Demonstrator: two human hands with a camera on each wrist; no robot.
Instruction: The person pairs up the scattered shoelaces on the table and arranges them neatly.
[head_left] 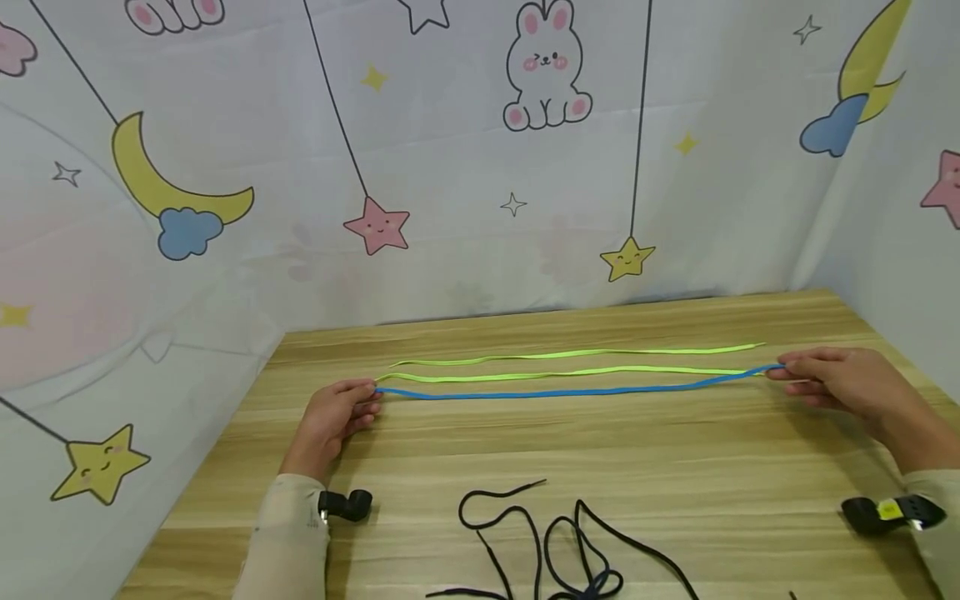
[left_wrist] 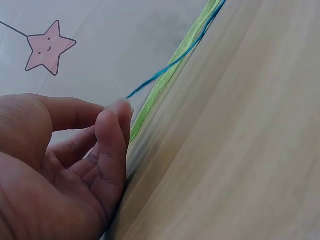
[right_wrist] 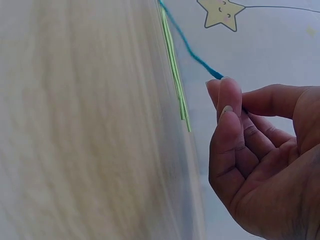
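A blue shoelace (head_left: pixel 525 394) stretches from side to side across the table. My left hand (head_left: pixel 343 410) pinches its left end between thumb and fingers, and my right hand (head_left: pixel 855 385) pinches the other end. In the right wrist view the blue lace (right_wrist: pixel 192 54) rises off the wood to the fingertips. Just behind it lie two yellow-green shoelaces, one nearer (head_left: pixel 525 377) and one farther (head_left: pixel 570 356), roughly parallel to it. The left wrist view has the blue lace (left_wrist: pixel 160 74) crossing over a green lace (left_wrist: pixel 167 75).
Black shoelaces (head_left: pixel 536 542) lie in loose loops and a tangle at the front of the wooden table (head_left: pixel 420 450). A white curtain (head_left: pixel 450 167) printed with stars, moons and a rabbit hangs behind the far edge. Each wrist wears a small black camera.
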